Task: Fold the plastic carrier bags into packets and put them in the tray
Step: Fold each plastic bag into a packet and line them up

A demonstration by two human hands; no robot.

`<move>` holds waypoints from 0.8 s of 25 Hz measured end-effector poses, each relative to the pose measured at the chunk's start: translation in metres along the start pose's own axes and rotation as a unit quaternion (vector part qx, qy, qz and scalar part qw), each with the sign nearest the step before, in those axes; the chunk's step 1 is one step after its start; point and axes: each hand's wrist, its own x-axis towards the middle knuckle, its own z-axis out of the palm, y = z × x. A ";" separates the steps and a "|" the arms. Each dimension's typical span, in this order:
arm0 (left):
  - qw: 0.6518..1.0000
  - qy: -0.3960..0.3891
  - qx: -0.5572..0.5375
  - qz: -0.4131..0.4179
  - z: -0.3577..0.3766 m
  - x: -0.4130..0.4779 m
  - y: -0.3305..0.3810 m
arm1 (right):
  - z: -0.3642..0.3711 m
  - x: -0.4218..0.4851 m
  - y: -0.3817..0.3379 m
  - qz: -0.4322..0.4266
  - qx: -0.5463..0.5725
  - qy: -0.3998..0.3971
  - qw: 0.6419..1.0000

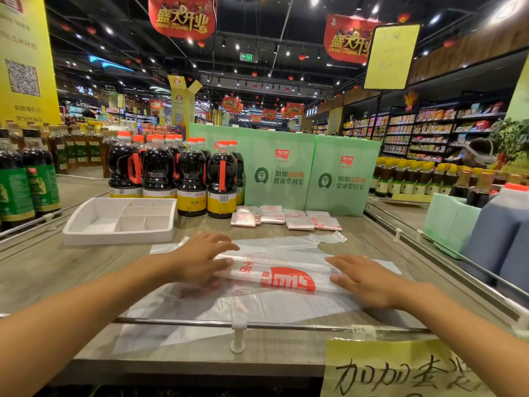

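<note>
Carrier bag [286, 277], half folded, flat on the counter between two hands.

Long axis runs left to right, with the handles at the far right. Left hand [200, 257] and right hand [363, 280] lie flat, fingers straight, pressing the folded strip's ends. Tray [120, 234] sits far left, apart from the bag. Packets [286, 219] lie behind the bag, against green boxes [280, 173] and beside bottles [191, 179]. Rail [286, 325] crosses the near edge.

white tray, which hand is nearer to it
Left. The left hand presses the bag just right of and in front of the tray; the right hand presses the bag farther right.
</note>
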 end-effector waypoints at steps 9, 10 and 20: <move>0.991 -0.130 -0.025 0.016 0.030 0.027 0.054 | 0.022 0.042 -0.119 -0.036 0.048 -0.046 0.997; 0.990 -0.138 -0.017 0.011 0.030 0.026 0.054 | 0.023 0.043 -0.115 -0.024 0.044 -0.066 0.997; 0.979 -0.201 0.026 -0.031 0.021 0.017 0.039 | 0.019 0.031 -0.098 0.012 0.020 -0.148 0.989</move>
